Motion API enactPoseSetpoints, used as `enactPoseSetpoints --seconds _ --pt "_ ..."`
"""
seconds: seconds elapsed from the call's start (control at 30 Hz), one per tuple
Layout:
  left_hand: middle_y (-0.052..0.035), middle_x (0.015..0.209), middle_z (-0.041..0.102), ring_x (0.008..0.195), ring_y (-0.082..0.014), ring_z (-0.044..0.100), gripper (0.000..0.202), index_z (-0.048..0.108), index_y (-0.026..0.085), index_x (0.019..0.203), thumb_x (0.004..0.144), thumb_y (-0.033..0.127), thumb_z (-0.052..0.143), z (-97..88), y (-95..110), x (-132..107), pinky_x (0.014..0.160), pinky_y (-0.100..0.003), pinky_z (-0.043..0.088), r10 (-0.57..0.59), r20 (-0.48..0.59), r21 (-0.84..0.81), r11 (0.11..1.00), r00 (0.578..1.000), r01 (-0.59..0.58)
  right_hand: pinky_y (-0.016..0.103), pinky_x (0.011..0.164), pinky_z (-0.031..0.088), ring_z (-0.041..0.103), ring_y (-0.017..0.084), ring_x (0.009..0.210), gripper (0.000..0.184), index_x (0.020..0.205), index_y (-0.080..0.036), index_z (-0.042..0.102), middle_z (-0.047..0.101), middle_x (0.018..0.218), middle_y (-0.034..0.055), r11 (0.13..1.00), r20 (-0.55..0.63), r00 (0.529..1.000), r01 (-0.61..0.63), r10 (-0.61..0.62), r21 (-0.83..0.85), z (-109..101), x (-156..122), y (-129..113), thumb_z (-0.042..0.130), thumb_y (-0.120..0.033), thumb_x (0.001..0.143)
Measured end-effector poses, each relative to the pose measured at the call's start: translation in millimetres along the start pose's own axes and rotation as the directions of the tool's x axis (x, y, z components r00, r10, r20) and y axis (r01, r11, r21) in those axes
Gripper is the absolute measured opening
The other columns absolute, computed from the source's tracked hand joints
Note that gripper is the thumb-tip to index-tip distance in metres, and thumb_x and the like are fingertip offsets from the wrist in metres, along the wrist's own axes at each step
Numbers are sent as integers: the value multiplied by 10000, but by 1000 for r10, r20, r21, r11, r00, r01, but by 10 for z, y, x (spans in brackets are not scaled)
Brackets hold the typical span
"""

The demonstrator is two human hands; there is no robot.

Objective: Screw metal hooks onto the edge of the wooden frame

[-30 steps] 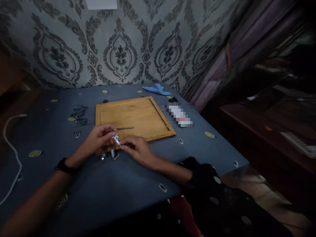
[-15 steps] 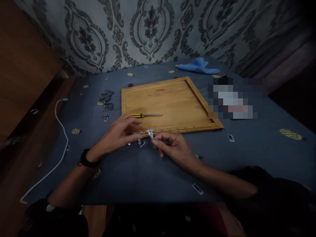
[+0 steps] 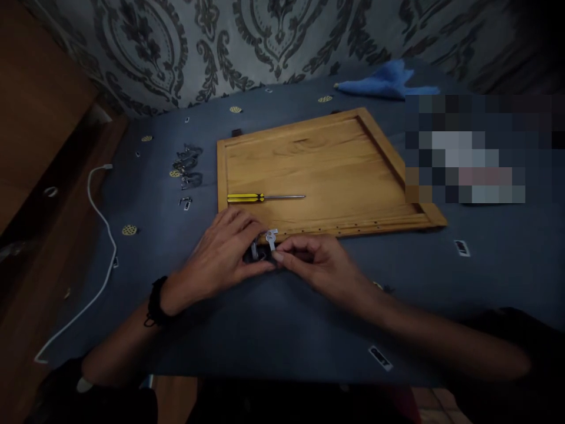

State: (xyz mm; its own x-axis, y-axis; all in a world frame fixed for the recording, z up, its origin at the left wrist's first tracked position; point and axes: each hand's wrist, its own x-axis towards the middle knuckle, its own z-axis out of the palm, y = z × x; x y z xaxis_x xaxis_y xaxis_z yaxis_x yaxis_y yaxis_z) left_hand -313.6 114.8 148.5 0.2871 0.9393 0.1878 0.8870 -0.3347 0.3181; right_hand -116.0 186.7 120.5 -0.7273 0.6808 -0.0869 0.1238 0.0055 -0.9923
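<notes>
A wooden framed panel (image 3: 309, 171) lies on the blue cloth, with small dark holes along its near edge. My right hand (image 3: 320, 265) pinches a small silver metal hinge (image 3: 271, 238) between thumb and fingertips, at the panel's near left edge. My left hand (image 3: 229, 247) arches over the near left corner. Its fingers reach towards the hinge and its thumb is spread apart below. Between that thumb and the fingers shows another small metal piece (image 3: 254, 249), partly hidden. On the panel, just beyond my left hand, rests a yellow-and-black screwdriver (image 3: 247, 198).
Several dark metal pieces (image 3: 188, 162) lie left of the panel. A white cable (image 3: 108, 224) curves along the left side. At the back is a blue rag (image 3: 384, 82). A blurred-out item (image 3: 472, 153) sits at the right, beside the panel.
My left hand has moved right and closer to my right hand, over the panel's edge. The hinge remains in my right hand, slightly turned. The view has tilted down and come nearer.
</notes>
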Motion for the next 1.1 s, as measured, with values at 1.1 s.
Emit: enactPoseSetpoints --seconds 1.1 --pt "-81 1171 681 1116 -268 606 286 621 199 1088 914 400 727 -35 143 5 948 -435 465 -118 43 -24 993 992 119 318 876 656 747 206 1107 362 1290 -153 684 715 1349 120 268 357 753 566 -553 -779 -268 -165 125 406 -121 1059"
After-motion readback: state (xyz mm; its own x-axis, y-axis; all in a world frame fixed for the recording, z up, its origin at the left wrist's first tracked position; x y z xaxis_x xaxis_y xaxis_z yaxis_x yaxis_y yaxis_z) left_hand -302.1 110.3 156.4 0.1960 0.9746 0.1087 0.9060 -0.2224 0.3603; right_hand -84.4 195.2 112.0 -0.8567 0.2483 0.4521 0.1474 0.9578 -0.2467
